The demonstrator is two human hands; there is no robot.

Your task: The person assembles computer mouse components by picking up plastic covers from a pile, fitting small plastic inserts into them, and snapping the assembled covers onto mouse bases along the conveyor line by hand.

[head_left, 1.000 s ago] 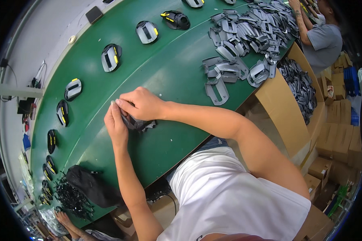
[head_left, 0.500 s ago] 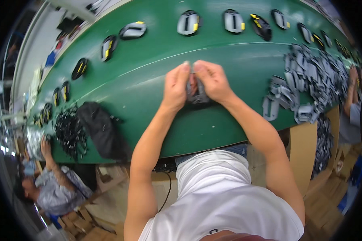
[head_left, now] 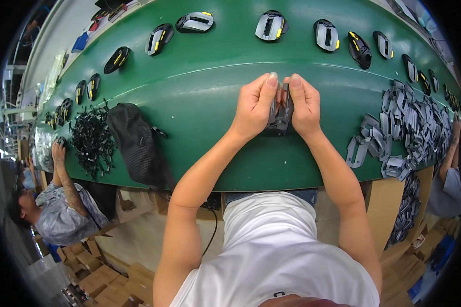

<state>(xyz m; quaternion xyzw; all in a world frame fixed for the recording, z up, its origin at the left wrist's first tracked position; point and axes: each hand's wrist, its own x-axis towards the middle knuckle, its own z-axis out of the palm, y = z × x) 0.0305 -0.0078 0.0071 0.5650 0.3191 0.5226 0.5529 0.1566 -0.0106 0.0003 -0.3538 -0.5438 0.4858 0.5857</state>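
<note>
Over the middle of the green work table (head_left: 220,153), my left hand (head_left: 255,106) and my right hand (head_left: 305,105) hold a dark grey plastic frame piece (head_left: 280,124) between them. Both thumbs point away from me along its sides, and the fingers curl round it. An open slot runs down the middle of the piece, with fingertips showing in it. My palms and fingers cover much of its outer sides.
Grey plastic frames (head_left: 420,117) lie heaped at right, above an open carton (head_left: 386,204). Left are a black mesh bag (head_left: 138,146) and small black parts (head_left: 89,138). Grey, black and yellow assembled pieces (head_left: 270,25) line the far side. Co-workers (head_left: 69,215) sit at both ends.
The whole scene has shifted to the right in the picture. My hands still grip the frame piece, which has turned so more of its narrow edge shows.
</note>
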